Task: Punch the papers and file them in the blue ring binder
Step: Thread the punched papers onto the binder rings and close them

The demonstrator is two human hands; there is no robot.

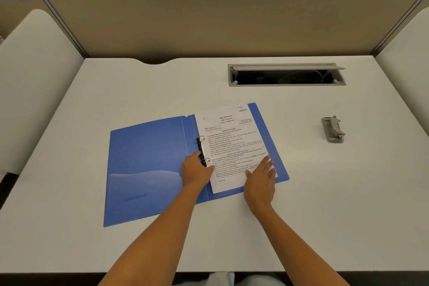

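The glossy blue ring binder point(148, 158) lies open flat under both hands, its long axis tilted slightly from upright. The left hand point(196, 170) curls around the black metal 2-ring clasp point(202, 150). The right hand point(261, 180) rests released, fingers straight, on the printed white papers point(232, 144). A grey metal punch point(333, 129) sits well right of it.
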